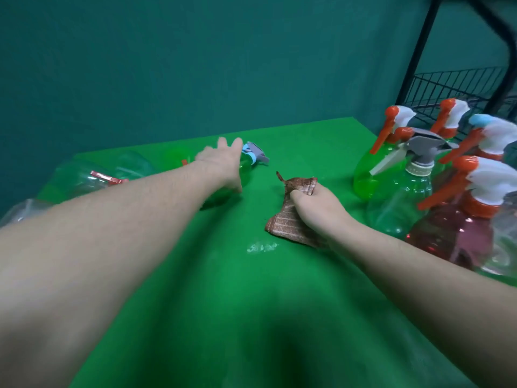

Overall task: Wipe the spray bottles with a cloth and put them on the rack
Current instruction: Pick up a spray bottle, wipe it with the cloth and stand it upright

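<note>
Two bare forearms reach in from the near edge over the green table (173, 317). Right hand (316, 208) rests near the middle, fingers curled round a brown striped cloth (285, 219) that lies crumpled on the table beneath it. Left hand (223, 163) stretches farther back, fingers spread and fairly straight over a green spray bottle (246, 163) lying on its side, its grey and blue nozzle pointing right; whether the fingers actually grip it is hard to tell through the blur. Left of that arm lie more clear bottles (92, 175) on their sides. Along the right edge a tight cluster of upright bottles (405, 197) stands, green, clear and red, with orange-and-white or grey triggers. Behind them rises the black wire rack (447, 82), with these upright bottles crowded in front of it.
</note>
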`<action>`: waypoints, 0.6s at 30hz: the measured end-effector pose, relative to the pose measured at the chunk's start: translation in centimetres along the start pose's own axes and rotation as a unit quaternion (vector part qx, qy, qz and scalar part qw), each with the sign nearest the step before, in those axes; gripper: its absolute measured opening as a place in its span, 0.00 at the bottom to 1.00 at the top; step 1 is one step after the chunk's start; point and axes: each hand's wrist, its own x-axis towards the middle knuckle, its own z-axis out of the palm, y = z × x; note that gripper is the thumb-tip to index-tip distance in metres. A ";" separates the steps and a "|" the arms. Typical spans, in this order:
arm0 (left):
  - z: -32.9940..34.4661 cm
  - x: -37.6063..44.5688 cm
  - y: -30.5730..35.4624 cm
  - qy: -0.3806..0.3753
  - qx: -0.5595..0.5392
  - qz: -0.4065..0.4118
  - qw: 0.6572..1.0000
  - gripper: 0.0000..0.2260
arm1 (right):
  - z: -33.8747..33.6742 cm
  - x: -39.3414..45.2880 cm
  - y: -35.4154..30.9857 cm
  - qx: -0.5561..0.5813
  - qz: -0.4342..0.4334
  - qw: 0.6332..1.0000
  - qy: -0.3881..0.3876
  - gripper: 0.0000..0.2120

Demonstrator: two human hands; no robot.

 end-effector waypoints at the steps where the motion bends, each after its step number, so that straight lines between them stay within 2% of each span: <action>1: 0.0 -1.0 0.3 0.001 0.001 0.009 1.000 0.43 | -0.1 -0.7 0.0 -0.002 0.006 1.000 -0.001 0.10; 3: 0.2 -3.0 1.1 0.016 -0.001 0.032 0.999 0.39 | -0.5 -2.2 0.0 0.006 0.016 1.000 -0.004 0.10; 7: 0.7 -5.8 2.7 0.026 0.040 0.053 0.997 0.38 | -1.4 -5.7 0.2 0.012 0.015 1.000 -0.007 0.07; 13: 0.8 -9.2 3.0 -0.010 0.105 0.022 0.994 0.39 | -3.0 -9.8 1.4 0.020 0.013 1.000 -0.003 0.06; 18: 1.1 -13.6 3.6 -0.040 0.099 0.033 0.994 0.40 | -4.0 -12.9 2.5 0.033 0.020 0.999 -0.003 0.05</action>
